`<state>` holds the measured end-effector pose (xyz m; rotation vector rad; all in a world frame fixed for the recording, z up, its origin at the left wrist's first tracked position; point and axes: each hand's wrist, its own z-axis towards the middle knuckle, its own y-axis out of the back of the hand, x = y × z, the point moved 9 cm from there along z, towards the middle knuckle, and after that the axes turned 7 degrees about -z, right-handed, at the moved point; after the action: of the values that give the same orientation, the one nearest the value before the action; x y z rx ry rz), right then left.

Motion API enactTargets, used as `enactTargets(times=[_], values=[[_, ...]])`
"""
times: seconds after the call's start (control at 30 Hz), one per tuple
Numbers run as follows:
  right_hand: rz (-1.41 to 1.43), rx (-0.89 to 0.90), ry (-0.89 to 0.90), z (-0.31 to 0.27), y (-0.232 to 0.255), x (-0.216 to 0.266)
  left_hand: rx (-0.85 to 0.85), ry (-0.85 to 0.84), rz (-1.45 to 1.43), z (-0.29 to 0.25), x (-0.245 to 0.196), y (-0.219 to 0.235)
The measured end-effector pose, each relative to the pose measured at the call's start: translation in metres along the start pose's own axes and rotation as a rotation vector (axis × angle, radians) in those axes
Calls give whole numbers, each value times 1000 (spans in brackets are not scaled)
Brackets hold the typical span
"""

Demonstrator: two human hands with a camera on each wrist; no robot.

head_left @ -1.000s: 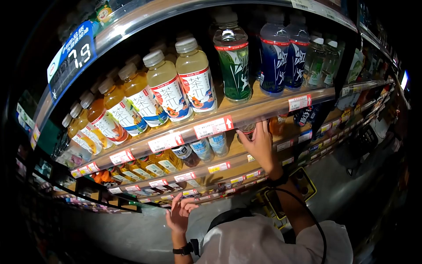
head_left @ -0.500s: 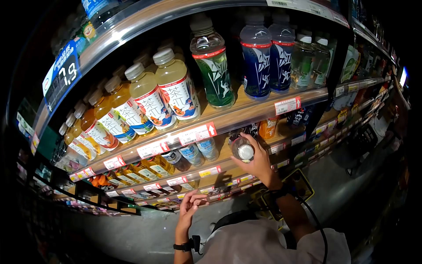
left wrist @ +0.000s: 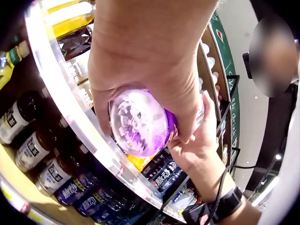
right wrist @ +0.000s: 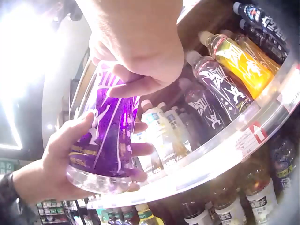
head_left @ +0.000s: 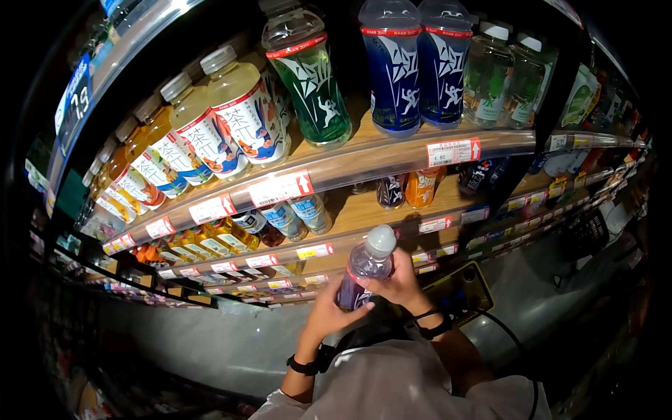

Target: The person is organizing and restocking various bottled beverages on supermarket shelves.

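A bottle with a whitish cap and purple label [head_left: 365, 267] is held tilted in front of the shelves. My left hand [head_left: 327, 313] grips its lower part; in the right wrist view the fingers of the left hand [right wrist: 61, 159] wrap the purple bottle [right wrist: 105, 136] near its base. Higher up, my right hand [head_left: 400, 280] curls around the bottle below the cap, and in the right wrist view the right hand [right wrist: 136, 61] crosses its upper label. The clear bottle base [left wrist: 139, 123] faces the left wrist camera, beside the left hand [left wrist: 140, 61].
Tea bottles [head_left: 241, 112], a green-label bottle [head_left: 308, 80] and blue-label bottles [head_left: 392, 77] stand on the upper shelf. Below are a dark bottle [head_left: 390, 192] and an orange bottle [head_left: 421, 187]. A yellow-edged basket [head_left: 458, 294] is at the lower right, above the grey floor [head_left: 224, 343].
My right hand has drawn the bottle off the lower shelf and toward the body, turning it cap up. My left hand has moved up and right and taken hold of its lower part.
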<state>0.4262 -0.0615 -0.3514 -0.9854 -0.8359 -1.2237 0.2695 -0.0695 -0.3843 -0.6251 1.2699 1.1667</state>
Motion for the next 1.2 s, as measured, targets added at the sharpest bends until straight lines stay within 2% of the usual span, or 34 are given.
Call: enactTargets(times=[0.07,0.13,0.2,0.23,0.27,0.33,0.37,0.4,0.47,0.6,0.73,0.8,0.83,0.87,0.93,0.97,1.0,1.07,1.13,1.2], values=[[54,14,-77,-2,-2,-14,127,139,7,-8,3,-9],[242,126,-413,-13,2,-43,171,198,-276,-17,17,-12],[236,168,-227,-5,-8,-26,234,395,-653,-28,30,-23],[77,207,-219,-5,-10,-17,294,437,-820,-32,36,-30],[-85,244,-205,-6,-10,-8,259,424,-940,-35,38,-35],[-100,217,-259,-10,-7,-17,213,459,-1048,-31,35,-40],[-87,201,-233,-9,-4,-23,191,464,-1048,-31,37,-42],[-74,187,-207,-7,-3,-23,177,511,-906,-31,49,-41],[-64,230,-244,-7,-5,-22,209,491,-854,-32,53,-41],[-50,248,-246,-6,-7,-22,242,447,-937,-29,39,-37],[-162,253,-240,-5,-6,-22,239,403,-741,-15,34,-32],[-108,222,-174,-5,-4,-19,240,368,-278,-4,27,-22],[-181,189,-83,-4,-1,-9,256,411,-189,0,28,-21],[-183,188,-79,-6,-1,-6,257,407,-189,5,30,-20],[-567,164,69,-7,3,11,105,147,163,27,11,-4],[-678,119,240,-6,0,27,47,-20,199,37,-6,-4],[-662,176,234,-6,-4,26,-42,-40,152,42,-9,2],[-736,150,508,-6,-6,42,-66,-243,145,57,-32,3],[-653,124,482,-3,-4,45,-84,-296,118,73,-33,1],[-637,-13,420,1,3,43,-115,-383,-31,92,-25,-2]])
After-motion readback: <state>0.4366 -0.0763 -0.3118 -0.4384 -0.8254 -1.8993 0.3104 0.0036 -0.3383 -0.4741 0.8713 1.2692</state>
